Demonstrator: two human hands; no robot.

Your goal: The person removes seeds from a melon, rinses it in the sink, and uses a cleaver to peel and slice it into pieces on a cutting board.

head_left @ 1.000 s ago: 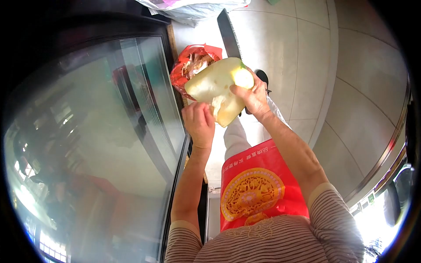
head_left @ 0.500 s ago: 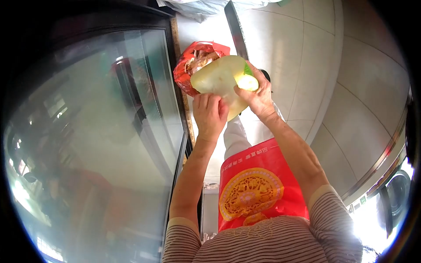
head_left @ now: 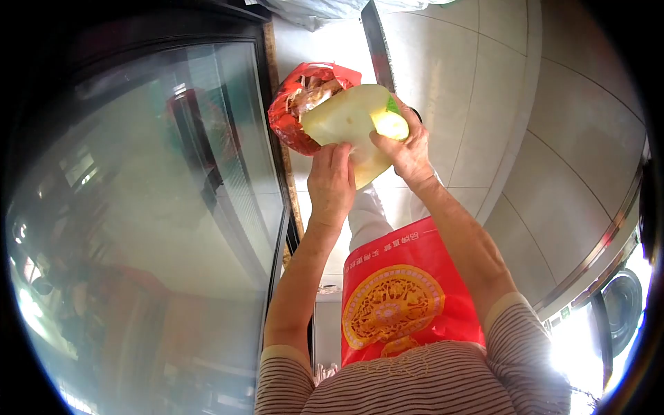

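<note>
My right hand is closed round the end of a big, smooth, pale yellow-green vegetable that looks like a white radish. At that end show a bright, round, whitish face and a bit of green, beside my thumb. My left hand is at the near side of the vegetable, its fingertips pinched together against the pale surface. A faint whitish wisp shows at those fingertips; what they pinch is too small to make out. Just behind the vegetable is an open red plastic bag with brownish, papery-looking stuff inside.
To the left stands a large glass door or panel in a dark frame. A thin dark upright edge rises beyond the vegetable. Pale floor tiles spread to the right. Whitish plastic sheeting lies at the top. I wear a red apron.
The fingers of my left hand have shifted slightly up along the vegetable's surface. The vegetable has turned a little in my right hand, which keeps its grip.
</note>
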